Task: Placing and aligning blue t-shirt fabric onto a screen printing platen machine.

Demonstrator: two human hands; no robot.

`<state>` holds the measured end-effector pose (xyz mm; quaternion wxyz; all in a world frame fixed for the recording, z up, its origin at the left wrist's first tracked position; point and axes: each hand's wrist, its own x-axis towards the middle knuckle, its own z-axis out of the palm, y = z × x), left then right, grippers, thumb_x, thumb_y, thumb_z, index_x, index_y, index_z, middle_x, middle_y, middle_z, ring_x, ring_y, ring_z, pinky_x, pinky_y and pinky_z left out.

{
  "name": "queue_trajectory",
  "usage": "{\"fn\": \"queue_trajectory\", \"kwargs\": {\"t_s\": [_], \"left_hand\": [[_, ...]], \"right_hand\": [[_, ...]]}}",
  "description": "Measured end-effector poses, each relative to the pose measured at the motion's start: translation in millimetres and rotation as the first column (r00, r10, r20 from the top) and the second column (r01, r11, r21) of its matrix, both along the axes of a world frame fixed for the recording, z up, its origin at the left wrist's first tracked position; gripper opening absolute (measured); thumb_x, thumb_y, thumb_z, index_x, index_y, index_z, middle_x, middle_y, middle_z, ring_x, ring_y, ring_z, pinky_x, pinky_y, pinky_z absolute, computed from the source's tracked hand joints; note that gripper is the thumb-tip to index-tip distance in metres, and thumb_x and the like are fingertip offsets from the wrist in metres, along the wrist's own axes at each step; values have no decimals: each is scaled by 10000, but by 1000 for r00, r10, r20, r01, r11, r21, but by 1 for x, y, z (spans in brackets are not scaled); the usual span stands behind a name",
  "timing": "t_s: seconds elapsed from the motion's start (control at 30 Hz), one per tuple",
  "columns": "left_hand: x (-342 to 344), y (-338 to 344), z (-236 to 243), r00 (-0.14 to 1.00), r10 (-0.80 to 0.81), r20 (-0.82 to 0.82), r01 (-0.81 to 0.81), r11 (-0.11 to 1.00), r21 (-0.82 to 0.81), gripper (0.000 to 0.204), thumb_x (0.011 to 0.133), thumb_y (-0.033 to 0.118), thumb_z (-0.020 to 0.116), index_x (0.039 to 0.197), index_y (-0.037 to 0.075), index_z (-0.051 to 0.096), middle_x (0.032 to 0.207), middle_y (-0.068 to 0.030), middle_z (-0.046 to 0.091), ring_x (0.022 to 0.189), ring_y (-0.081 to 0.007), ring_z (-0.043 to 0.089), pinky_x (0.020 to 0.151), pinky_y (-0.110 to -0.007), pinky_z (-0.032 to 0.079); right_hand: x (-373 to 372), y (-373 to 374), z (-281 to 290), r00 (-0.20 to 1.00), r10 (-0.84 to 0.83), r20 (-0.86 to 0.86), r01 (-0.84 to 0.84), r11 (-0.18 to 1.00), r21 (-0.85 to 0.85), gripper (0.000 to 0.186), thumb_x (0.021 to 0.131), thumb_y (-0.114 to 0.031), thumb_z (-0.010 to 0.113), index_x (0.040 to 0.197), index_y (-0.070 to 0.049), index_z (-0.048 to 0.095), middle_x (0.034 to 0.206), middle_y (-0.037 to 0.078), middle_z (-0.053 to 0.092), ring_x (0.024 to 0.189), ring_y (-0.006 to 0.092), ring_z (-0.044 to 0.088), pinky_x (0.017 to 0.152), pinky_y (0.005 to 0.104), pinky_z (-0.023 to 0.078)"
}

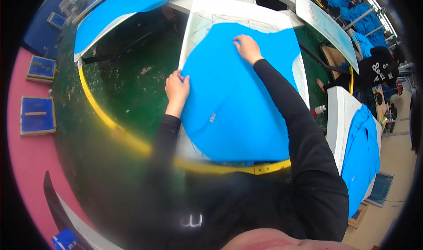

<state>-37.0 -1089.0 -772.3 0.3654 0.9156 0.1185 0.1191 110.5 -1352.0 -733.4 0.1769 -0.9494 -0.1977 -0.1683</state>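
A blue fabric piece (pixel 238 100) lies mostly flat over a white board (pixel 216 7), with a small pale label (pixel 212 117) on its lower left part. My left hand (pixel 177 90) is at the left edge of the fabric and board, its thumb apart from the slightly bent fingers. Farther up, my right hand (pixel 249 48) rests on the fabric near its far edge, with fingers loosely bent and fingertips touching the cloth. Neither hand visibly lifts the fabric. Some undersides of the fingers are hidden.
A yellow curved rail (pixel 99 113) runs below the boards. More blue fabric lies on boards at the far left (pixel 119 10) and right (pixel 359 153). A person in black (pixel 376 69) is at the right. Framed blue screens (pixel 37 114) are at the left.
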Motion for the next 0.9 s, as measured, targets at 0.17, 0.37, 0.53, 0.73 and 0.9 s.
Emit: {"fn": "queue_trajectory", "kwargs": {"t_s": [0.17,0.37,0.53,0.73,0.9], "left_hand": [[31,9,7,995,102,7,-102,980,170,283,748,264,711,927,75,600,776,-50,606,780,-239,606,680,-398,463],[44,16,4,990,32,-139,-12,990,141,175,811,205,637,903,68,580,912,-88,583,906,-288,558,764,-442,409],[59,15,5,998,50,-29,-47,994,102,135,815,167,620,855,62,545,900,-105,581,884,-308,555,730,-444,424],[50,-1,10,981,164,108,-182,966,182,382,792,169,655,1130,86,498,1212,-124,508,1121,-321,478,840,-482,397],[17,-24,4,857,-504,-106,503,775,383,710,842,463,559,1418,145,291,1483,-110,244,1373,-340,184,1044,-607,167]], "right_hand": [[113,61,-17,997,57,60,-53,996,-66,176,839,-140,560,972,-76,655,972,131,610,942,322,580,814,420,471],[155,79,-39,981,179,72,-138,913,-383,130,816,-97,496,903,-51,579,918,126,572,913,302,593,775,408,496],[171,79,-37,971,186,152,-95,878,-469,145,831,-87,465,904,-39,581,954,119,587,888,297,620,725,414,525],[123,76,-52,923,-155,353,137,988,77,373,780,-87,574,1142,-20,514,1231,164,490,1088,343,487,886,432,432],[103,68,-69,978,-199,-67,185,968,-172,615,887,-470,435,1371,-96,368,1445,173,291,1323,361,272,1060,565,196]]}}
